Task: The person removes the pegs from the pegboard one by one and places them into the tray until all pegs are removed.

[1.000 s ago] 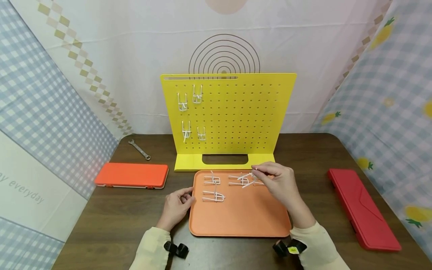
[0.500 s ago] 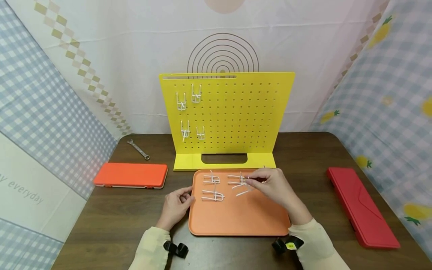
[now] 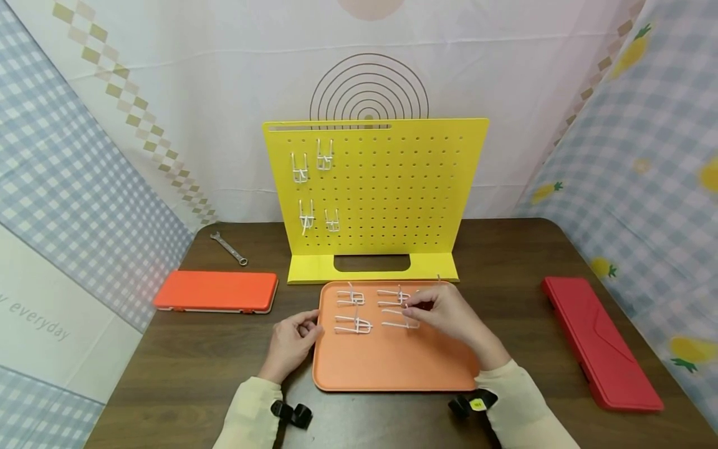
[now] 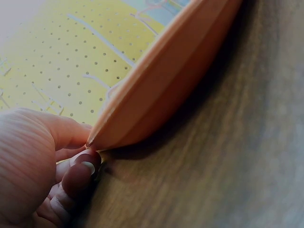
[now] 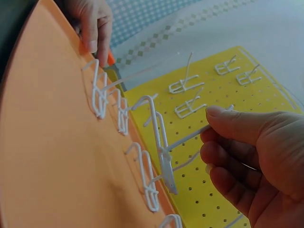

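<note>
Pinching a hook [image 5: 166,163], right grip [image 3: 450,313]; pinching the tray [image 3: 392,371], left grip [image 3: 290,345]! Four hooks [image 3: 306,219] hang left on the board [image 3: 392,193], others [image 3: 360,330] lie unhung.

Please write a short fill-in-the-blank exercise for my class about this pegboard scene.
1. The pegboard is coloured ____.
2. It bears ____ white hooks.
3. The left hand grips the tray; the right hand pinches another white ____.
4. The case on the person's right is coloured ____.

Missing words: yellow; four; hook; red.
</note>
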`<action>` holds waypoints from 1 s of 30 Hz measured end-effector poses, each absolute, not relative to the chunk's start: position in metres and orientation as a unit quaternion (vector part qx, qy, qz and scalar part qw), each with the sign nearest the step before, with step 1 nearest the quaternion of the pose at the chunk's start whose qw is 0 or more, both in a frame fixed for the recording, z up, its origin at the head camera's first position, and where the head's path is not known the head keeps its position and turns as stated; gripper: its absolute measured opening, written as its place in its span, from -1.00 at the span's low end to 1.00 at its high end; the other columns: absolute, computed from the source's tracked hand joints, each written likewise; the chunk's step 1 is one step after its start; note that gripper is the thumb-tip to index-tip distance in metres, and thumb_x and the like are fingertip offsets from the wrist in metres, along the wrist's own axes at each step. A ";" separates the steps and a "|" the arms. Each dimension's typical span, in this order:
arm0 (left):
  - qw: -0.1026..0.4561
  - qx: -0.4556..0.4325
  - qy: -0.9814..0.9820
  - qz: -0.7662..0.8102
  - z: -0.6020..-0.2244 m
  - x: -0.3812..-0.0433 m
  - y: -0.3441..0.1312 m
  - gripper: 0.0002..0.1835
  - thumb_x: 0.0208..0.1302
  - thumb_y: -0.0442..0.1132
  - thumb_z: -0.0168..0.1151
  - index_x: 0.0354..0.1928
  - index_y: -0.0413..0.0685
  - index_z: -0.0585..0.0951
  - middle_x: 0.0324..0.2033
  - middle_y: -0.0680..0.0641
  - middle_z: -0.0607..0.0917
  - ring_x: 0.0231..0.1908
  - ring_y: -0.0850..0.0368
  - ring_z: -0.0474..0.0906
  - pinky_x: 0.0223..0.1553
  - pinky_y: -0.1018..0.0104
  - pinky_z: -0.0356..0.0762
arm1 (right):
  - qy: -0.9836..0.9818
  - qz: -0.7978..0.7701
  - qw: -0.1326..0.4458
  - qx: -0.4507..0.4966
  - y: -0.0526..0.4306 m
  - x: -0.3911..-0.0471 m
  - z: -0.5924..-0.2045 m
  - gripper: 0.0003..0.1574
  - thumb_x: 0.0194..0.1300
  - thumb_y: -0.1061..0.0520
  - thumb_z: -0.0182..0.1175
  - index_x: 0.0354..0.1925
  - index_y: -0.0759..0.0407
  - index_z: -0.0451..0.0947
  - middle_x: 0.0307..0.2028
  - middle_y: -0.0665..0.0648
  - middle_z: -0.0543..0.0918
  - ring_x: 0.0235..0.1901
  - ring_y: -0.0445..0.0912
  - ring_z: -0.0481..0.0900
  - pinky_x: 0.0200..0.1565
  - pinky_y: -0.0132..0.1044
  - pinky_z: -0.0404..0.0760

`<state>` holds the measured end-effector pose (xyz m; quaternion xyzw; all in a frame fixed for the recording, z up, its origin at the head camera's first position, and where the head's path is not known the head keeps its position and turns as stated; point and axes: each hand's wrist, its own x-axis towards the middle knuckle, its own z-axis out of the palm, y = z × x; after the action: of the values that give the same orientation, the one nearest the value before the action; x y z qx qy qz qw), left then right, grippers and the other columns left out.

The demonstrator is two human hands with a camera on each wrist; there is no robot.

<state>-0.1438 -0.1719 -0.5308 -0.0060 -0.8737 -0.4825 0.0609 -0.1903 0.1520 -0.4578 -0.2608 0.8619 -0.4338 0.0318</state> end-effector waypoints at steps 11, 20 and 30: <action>0.060 -0.002 -0.873 -0.484 -0.530 -0.143 -0.172 -0.70 0.16 -0.32 0.35 -0.03 -0.15 0.69 -0.49 0.08 0.60 -0.53 0.23 0.46 -0.51 0.42 0.43 | 0.871 -0.407 0.049 -0.271 0.146 -0.193 -0.475 -0.88 0.15 0.11 0.39 -0.30 0.08 0.77 -0.41 -0.17 0.68 -0.57 -0.27 0.44 -0.55 -0.38 0.44; 0.054 -0.004 -0.873 -0.485 -0.530 -0.143 -0.172 -0.69 0.18 -0.33 0.35 -0.01 -0.15 0.68 -0.48 0.05 0.61 -0.52 0.22 0.45 -0.50 0.42 0.42 | 0.882 -0.393 0.063 -0.252 0.142 -0.191 -0.477 -0.91 0.16 0.10 0.39 -0.31 0.03 0.77 -0.51 -0.20 0.61 -0.58 -0.23 0.43 -0.56 -0.37 0.42; 0.054 -0.001 -0.873 -0.485 -0.531 -0.144 -0.172 -0.70 0.17 -0.31 0.35 -0.02 -0.14 0.69 -0.48 0.07 0.61 -0.53 0.23 0.46 -0.50 0.42 0.43 | 0.887 -0.384 0.059 -0.248 0.142 -0.191 -0.479 -0.91 0.14 0.04 0.40 -0.37 0.01 0.76 -0.53 -0.22 0.60 -0.58 -0.25 0.43 -0.56 -0.38 0.40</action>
<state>-0.1440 -0.1716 -0.5309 -0.0013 -0.8730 -0.4847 0.0537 -0.1914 0.1424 -0.4795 -0.2479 0.8874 -0.3842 0.0586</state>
